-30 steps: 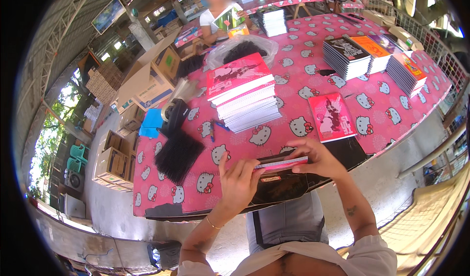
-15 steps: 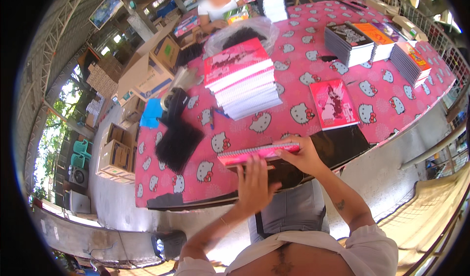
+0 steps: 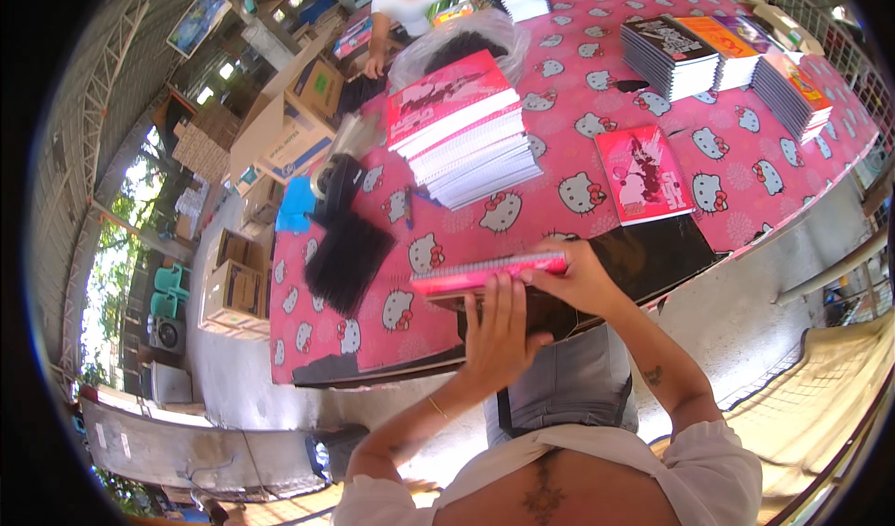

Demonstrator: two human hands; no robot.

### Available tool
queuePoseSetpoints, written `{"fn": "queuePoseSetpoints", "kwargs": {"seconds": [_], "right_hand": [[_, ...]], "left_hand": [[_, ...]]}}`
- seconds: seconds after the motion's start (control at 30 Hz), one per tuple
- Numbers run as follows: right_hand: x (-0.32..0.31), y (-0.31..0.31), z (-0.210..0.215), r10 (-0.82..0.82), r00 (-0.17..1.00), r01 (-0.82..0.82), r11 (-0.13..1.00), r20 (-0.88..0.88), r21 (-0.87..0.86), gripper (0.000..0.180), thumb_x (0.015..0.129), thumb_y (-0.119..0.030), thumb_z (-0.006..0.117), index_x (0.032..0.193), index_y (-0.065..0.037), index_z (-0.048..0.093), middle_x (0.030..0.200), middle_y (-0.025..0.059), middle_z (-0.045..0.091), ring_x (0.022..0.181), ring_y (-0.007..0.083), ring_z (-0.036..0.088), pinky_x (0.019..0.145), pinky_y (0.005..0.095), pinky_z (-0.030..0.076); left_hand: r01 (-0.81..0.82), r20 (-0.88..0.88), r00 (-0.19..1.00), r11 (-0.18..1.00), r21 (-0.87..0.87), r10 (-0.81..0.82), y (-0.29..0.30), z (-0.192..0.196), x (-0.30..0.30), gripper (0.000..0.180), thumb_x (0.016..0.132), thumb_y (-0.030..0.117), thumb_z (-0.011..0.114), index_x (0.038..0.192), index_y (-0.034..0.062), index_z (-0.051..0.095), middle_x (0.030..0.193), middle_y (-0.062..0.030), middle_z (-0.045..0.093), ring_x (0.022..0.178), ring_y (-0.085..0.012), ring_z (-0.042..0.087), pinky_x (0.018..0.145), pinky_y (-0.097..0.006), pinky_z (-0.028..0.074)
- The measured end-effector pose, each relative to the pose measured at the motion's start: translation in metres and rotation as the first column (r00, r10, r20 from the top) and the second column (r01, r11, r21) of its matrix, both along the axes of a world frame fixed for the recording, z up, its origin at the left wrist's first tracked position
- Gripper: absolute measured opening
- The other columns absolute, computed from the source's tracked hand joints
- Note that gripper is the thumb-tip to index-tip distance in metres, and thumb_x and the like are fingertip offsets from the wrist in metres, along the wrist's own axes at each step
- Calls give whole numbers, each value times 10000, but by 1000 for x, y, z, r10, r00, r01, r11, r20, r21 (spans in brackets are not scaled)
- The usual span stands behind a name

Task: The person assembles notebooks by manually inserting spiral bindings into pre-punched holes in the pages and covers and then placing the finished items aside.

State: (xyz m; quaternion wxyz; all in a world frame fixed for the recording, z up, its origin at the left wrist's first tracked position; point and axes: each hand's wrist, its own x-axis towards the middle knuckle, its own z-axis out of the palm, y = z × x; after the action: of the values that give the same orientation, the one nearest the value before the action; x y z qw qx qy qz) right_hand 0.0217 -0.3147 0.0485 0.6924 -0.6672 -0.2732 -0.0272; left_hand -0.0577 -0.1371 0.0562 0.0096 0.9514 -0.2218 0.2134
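A pink spiral notebook [image 3: 489, 274] is held edge-on above the table's [image 3: 746, 167] near edge. The right hand [image 3: 583, 279] clasps its right end; the left hand [image 3: 499, 335] lies open-fingered beneath, seemingly only supporting. Gripped at one end, it could slip onto the black sheet [image 3: 653, 260] below.

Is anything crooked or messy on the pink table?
Yes. The tall stack of pink spiral notebooks leans, its lower books fanned out sideways instead of squared up. One pink notebook lies alone, turned at an angle. The stacks at the far edge look neat. Nothing seems spilled or torn.
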Motion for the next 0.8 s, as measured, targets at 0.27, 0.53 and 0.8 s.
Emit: {"fn": "queuePoseSetpoints", "kwargs": {"seconds": [0.27, 0.53, 0.8], "right_hand": [[11, -7, -7, 136, 990, -133, 987, 26, -93, 315, 933, -112, 696, 1241, -47, 693, 878, 148, 728, 701, 96, 589, 662, 291, 508], [6, -6, 1, 164, 982, -153, 981, 88, -119, 316, 971, -144, 664, 1272, -48, 676, 907, 183, 728, 713, 227, 654, 728, 343, 528], [8, -8, 1, 129, 989, -116, 978, 66, -174, 315, 946, -121, 669, 1238, -2, 667, 876, 205, 700, 698, 245, 641, 702, 338, 524]], "left_hand": [[14, 45, 999, 1000, 14, -14, 4, -20, 5, 933, 992, 630, 414, 1494, -151, 322, 1568, -373, 302, 1493, -514, 255, 1175, -691, 135], [50, 94, 994, 999, 8, -50, 2, -22, 8, 937, 981, 635, 419, 1477, -156, 340, 1550, -395, 304, 1475, -541, 266, 1159, -708, 163], [115, 59, 992, 991, -62, -111, -4, -12, 17, 939, 1010, 649, 331, 1498, -153, 312, 1563, -395, 291, 1485, -538, 259, 1172, -693, 145]]}}
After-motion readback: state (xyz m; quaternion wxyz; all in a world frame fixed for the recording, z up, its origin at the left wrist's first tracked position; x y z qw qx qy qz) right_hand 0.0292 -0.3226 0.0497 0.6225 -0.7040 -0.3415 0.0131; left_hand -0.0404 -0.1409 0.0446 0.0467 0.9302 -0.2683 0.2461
